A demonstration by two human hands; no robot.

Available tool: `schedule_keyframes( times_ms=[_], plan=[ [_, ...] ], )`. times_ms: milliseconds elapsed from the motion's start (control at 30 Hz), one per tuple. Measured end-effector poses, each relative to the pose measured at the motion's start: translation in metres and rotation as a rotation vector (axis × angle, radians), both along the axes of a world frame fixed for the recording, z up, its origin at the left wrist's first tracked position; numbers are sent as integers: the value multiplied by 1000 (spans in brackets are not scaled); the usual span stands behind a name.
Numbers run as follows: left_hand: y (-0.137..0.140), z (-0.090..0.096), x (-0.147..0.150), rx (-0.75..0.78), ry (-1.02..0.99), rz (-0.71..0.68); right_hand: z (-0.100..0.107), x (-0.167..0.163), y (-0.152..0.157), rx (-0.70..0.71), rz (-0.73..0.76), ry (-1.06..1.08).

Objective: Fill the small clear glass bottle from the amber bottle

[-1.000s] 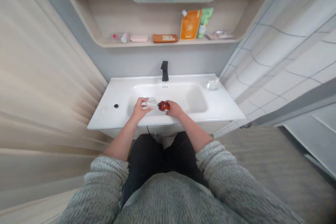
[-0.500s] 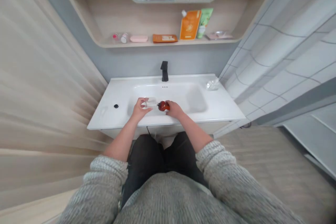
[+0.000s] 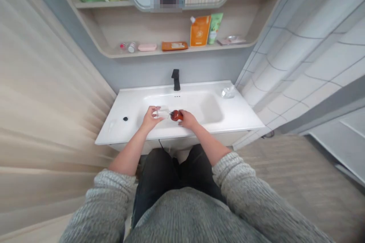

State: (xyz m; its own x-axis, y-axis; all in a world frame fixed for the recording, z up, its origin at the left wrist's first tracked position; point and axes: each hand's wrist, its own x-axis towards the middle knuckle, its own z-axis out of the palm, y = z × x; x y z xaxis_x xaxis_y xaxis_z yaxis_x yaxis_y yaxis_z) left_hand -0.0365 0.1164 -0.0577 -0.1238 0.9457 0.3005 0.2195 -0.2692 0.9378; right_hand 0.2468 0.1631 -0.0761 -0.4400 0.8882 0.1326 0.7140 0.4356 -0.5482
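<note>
Over the front of the white sink, my left hand has its thumb and fingers around a clear, see-through bottle. The bottle lies roughly sideways. To its right, my right hand grips a glossy red-brown bottle, also tilted sideways toward the clear one. A small dark part shows at the red-brown bottle's left end, right beside the clear bottle's mouth. Whether the two touch is too small to tell. My right fingers are partly hidden behind the red-brown bottle.
A black faucet stands behind the basin. On the countertop are a small black round piece at left and crumpled clear plastic at right. The shelf above holds an orange pouch, a green tube and several small items.
The camera view has tilted slightly, so the shelf and mirror sit a little lower. Both hands keep their hold on the two bottles, with hardly any movement.
</note>
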Motion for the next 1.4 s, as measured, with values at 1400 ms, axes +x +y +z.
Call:
schedule_keyframes(
  times_ms=[1400],
  plan=[
    [40,128,9,-53,393,-262,5,2,-7,95,-103,339]
  ],
)
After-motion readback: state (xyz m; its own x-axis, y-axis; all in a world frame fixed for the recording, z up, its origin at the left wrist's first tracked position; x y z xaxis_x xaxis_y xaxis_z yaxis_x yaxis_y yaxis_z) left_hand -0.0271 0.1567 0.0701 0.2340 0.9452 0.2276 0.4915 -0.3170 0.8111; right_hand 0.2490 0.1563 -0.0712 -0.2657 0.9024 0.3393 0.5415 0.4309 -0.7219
